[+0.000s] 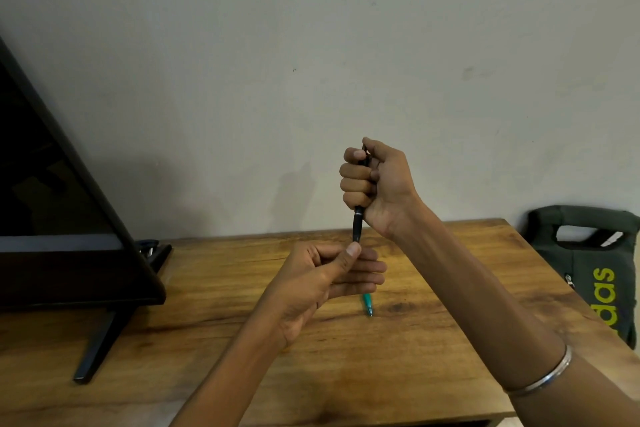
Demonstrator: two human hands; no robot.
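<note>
Right hand (375,184) is clenched around a black pen (357,225), held upright above the wooden table (450,322). Left hand (322,274) pinches the pen's lower end. A television (69,218) stands at left, a green bag (595,274) leans at right, and a teal pen (367,304) lies under the hands.

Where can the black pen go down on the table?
Bare table lies between the TV stand leg and the left forearm, and nearer than the green pen, between both forearms. Crowded: under the TV, and below the left hand and right hand holding the black pen.
</note>
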